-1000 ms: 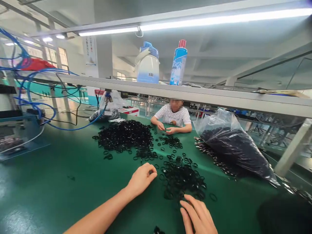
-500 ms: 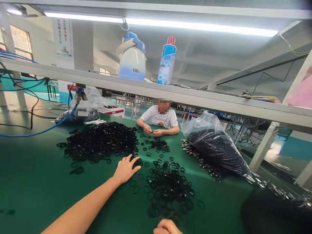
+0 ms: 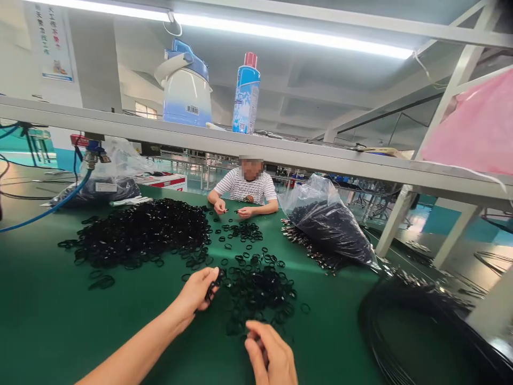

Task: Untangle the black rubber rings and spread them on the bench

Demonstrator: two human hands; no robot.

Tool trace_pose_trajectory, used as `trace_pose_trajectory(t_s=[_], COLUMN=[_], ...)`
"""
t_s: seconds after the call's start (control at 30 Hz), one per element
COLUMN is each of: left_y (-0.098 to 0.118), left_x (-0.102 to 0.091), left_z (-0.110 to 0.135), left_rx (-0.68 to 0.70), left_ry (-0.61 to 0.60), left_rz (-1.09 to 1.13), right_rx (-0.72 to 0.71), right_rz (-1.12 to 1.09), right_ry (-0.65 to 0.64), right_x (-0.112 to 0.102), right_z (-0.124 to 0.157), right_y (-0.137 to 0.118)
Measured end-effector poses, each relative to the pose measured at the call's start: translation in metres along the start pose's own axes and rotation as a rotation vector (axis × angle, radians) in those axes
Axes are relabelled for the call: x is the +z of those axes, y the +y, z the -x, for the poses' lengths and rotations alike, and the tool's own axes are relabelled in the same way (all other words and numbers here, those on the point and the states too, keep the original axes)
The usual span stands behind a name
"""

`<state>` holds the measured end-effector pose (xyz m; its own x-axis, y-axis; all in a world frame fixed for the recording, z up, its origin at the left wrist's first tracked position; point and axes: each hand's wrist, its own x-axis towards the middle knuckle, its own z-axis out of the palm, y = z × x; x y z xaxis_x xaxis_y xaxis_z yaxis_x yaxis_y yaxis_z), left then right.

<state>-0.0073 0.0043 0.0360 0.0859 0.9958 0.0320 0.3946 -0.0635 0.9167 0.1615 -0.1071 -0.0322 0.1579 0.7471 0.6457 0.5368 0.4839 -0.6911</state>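
My left hand [image 3: 199, 289] is closed around a small bunch of black rings [image 3: 212, 286], held over the green table between two heaps. To its right lies a smaller heap of loose black rings [image 3: 262, 286]. My right hand [image 3: 272, 350] is at the near edge of that heap, fingers loosely curled, with a gap between thumb and forefinger. I see nothing held in it. A much larger pile of black rings [image 3: 140, 232] spreads out beyond my left hand.
Across the green table [image 3: 168, 353] sits a person [image 3: 250, 187] handling small black pieces by a small ring cluster [image 3: 244, 231]. At right are a clear bag of black items [image 3: 332, 224] and coiled black cables [image 3: 372, 331]. A shelf [image 3: 280, 149] crosses above.
My left hand, spread flat by the rings before, has closed on a bunch of them. My right hand has come further into view, towards the near heap. The view has swung right.
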Motion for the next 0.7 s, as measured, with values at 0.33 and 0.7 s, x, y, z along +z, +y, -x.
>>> trace_pose_trajectory(t_s=[0.33,0.7], left_y=[0.02,0.023], left_x=[0.056,0.056], left_z=[0.067,0.077], left_rx=[-0.156,-0.214], left_ry=[-0.354,-0.332], left_rz=[0.284,0.384], right_rx=[0.375,0.363], right_rz=[-0.228,-0.217], right_ry=[-0.006,-0.183], right_x=[-0.039,-0.032], right_z=[-0.018,-0.018], right_y=[-0.024,-0.033])
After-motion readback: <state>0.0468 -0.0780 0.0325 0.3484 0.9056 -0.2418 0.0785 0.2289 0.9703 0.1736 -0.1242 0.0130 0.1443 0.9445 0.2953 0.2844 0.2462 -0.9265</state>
